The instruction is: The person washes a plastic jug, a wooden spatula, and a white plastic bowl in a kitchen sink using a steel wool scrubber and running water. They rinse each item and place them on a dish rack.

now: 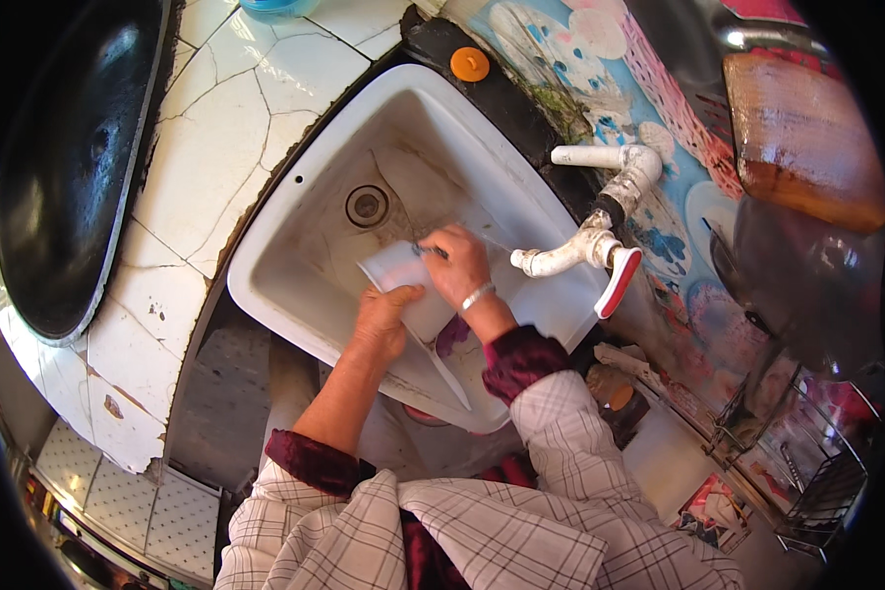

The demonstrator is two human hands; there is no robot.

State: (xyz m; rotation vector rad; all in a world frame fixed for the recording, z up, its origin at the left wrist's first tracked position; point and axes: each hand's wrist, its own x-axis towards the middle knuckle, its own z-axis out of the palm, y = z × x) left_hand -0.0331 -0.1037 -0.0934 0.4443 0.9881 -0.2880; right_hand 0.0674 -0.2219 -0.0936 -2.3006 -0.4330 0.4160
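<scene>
My left hand [386, 317] grips a white plastic scoop [391, 267] over the sink, thumb on its near side. A long pale handle [448, 380] slants from beneath it towards the sink's near rim. In my right hand [459, 262] is a small dark object [429, 251], pressed to the scoop's wall; the fingers hide most of it. Both hands are inside the white ceramic sink [295, 221]. A purple cloth [453, 335] lies in the basin below my right wrist. From the white plastic tap [560, 262], a thin stream of water runs towards my right hand.
The drain [366, 206] is beyond the scoop. An orange lid [470, 64] sits on the dark ledge behind the sink. A large black pan [74, 169] rests on the cracked tile counter [214, 147] at left. Right, a wooden chopping board [804, 140] and wire rack [818, 457] stand by the wall.
</scene>
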